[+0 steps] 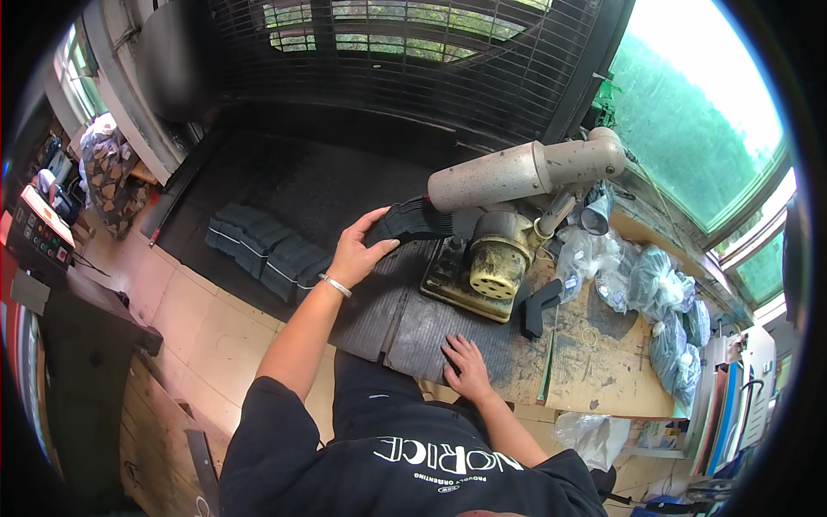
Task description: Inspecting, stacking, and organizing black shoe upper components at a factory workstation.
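Observation:
My left hand (360, 248), with a silver bracelet on its wrist, grips a thick stack of dark flat pieces (412, 220) and holds it against the worn machine (504, 215), under the machine's grey cylindrical arm. My right hand (467, 365) rests flat, fingers spread, on a dark ribbed mat (405, 323) lying over the near edge of the workbench (594, 362). The machine has a yellowed round housing on a metal base plate.
Bundles of dark pieces (267, 250) tied with white bands lie on the dark floor mat to the left. Clear plastic bags with dark parts (655, 293) crowd the bench's right side. A large fan grille (405, 60) stands behind. A control box (39, 228) sits far left.

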